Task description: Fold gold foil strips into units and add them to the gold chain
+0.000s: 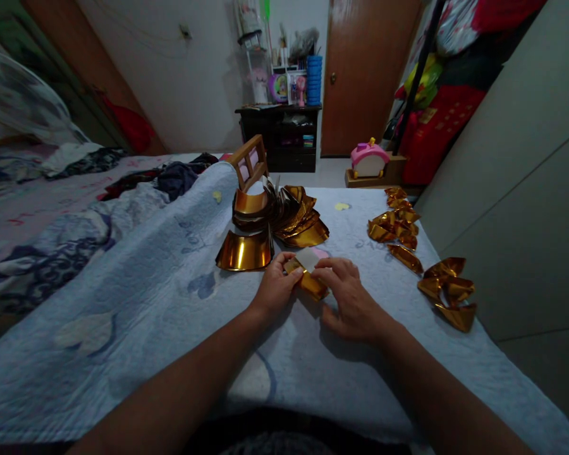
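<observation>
My left hand (275,285) and my right hand (351,297) meet over one sheet of gold foil paper (309,275) that lies on the light blue quilt (171,303). Both hands pinch the sheet at its edges, and its white back side faces up between my fingertips. Just beyond my hands lies a stack of curved gold foil sheets (275,221), with one fanned sheet (244,251) at its front left.
Folded gold paper pieces (394,221) lie in a row at the right of the quilt, more (449,291) near its right edge. A small wooden frame (249,161) stands behind the stack. Rumpled bedding fills the left; a pale cabinet wall (516,189) runs along the right.
</observation>
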Action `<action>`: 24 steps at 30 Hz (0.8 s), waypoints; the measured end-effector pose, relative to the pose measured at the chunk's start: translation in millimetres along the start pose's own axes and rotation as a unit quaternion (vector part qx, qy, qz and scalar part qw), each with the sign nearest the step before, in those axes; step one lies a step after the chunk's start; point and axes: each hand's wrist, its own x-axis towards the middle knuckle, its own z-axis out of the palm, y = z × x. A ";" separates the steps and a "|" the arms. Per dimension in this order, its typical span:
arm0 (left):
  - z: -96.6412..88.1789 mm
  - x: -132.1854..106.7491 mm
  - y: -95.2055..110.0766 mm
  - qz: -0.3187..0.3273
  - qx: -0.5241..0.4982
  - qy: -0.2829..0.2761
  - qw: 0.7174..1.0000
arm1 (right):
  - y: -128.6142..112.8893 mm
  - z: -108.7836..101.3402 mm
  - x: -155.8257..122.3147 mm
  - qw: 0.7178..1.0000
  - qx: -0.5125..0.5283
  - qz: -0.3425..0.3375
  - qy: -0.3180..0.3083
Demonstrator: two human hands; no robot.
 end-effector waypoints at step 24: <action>-5.7 -1.8 -7.9 0.242 0.474 -0.028 0.846 | 16.2 17.3 -0.8 0.985 0.048 0.064 -0.151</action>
